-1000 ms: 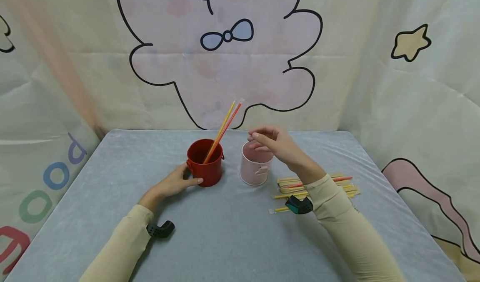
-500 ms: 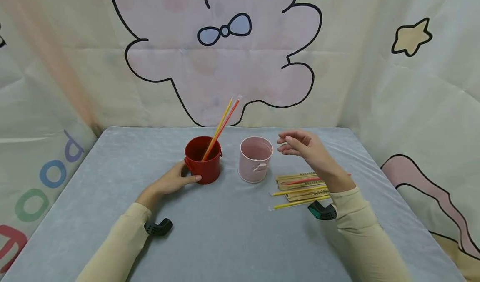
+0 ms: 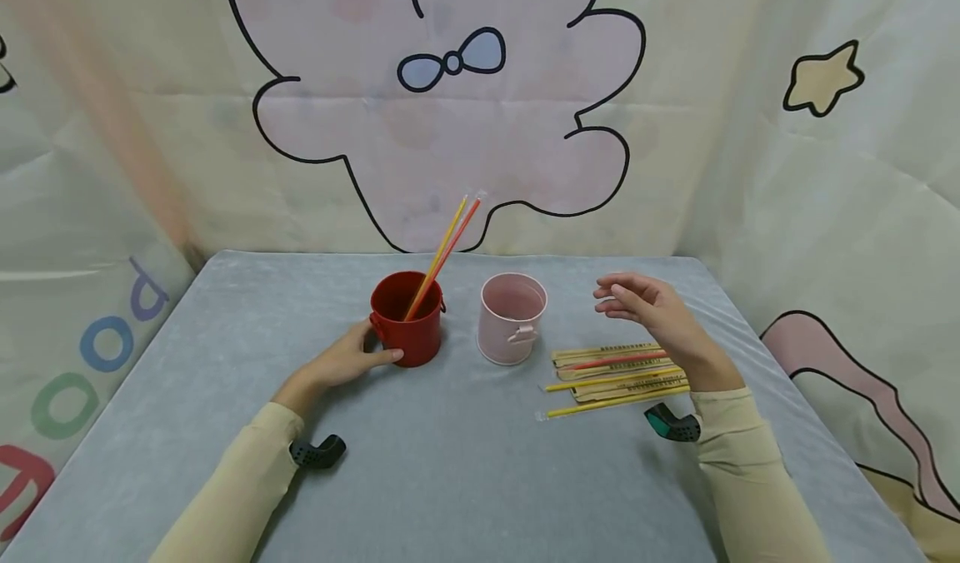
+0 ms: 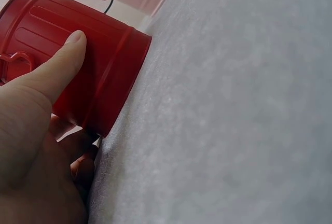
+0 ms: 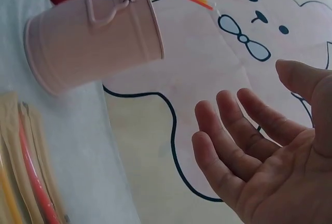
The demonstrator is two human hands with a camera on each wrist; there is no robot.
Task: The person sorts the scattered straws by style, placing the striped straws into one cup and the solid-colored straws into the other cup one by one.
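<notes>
My left hand (image 3: 341,361) holds a small red metal bucket (image 4: 98,53) low on its side. In the left wrist view the thumb presses the near wall while the other fingers go round behind, partly hidden. A yellow straw (image 3: 455,228) and an orange-red straw (image 3: 463,223) in clear wrappers lean out of the bucket. Just right of it stands a pale pink bucket (image 3: 512,320), upright, its inside showing bare. My right hand (image 3: 651,309) hovers at the right above the table, fingers loosely bent, with nothing in it, as the right wrist view (image 5: 259,151) confirms.
Beneath my right forearm lies a bundle of flat tan paper-wrapped sticks (image 3: 600,352), with a red straw (image 3: 615,361) and yellow straws (image 3: 600,406) among them. A grey-blue cloth (image 3: 480,471) covers the table. Printed curtains (image 3: 450,146) hang behind and at both sides.
My right hand has moved from over the pink bucket's mouth out to the right, uncovering the bucket and more of the bundle. The left hand stays on the red bucket.
</notes>
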